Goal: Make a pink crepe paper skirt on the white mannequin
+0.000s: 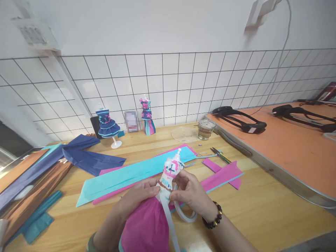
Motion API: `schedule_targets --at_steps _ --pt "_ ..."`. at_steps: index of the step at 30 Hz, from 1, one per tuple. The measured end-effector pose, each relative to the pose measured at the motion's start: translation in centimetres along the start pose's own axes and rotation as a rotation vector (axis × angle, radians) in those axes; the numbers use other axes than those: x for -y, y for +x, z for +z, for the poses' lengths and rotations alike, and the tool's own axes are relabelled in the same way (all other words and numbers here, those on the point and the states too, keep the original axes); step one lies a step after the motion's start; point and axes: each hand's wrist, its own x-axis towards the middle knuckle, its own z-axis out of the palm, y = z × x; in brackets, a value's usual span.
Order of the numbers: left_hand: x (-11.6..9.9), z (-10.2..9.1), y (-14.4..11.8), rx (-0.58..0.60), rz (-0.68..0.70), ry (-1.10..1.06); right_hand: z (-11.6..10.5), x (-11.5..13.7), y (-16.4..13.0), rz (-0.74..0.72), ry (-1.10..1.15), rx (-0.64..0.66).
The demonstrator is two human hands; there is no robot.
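Both hands [139, 196] [187, 190] are closed on the mannequin [170, 171] — steadied at the waist, where white tape [168, 213] is pinched.

From my remote seat I see two bare forearms reaching in from the bottom edge, each ending in an ungloved hand with no rings that I can make out: my left hand [136, 199] and my right hand [190, 196]. Round the right wrist sits a bracelet [214, 218] of dark round beads with a few golden ones among them. At the left elbow a sliver of olive-green sleeve [90, 245] shows, cut off by the frame.
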Motion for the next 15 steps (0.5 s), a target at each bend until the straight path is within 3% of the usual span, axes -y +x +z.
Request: schedule_targets --at_steps 7,12,15 --pt "-0.23 -0.69 -0.32 -0.082 -0.055 0.093 0.00 -0.21 0.10 -0.020 0.041 0.102" --pt "-0.58 -0.72 -0.11 -0.024 -0.007 0.105 0.17 -0.47 -0.11 -0.039 0.002 0.039" --pt "-0.46 -0.83 -0.25 -0.105 0.019 0.187 0.28 -0.43 -0.18 -0.044 -0.032 0.010"
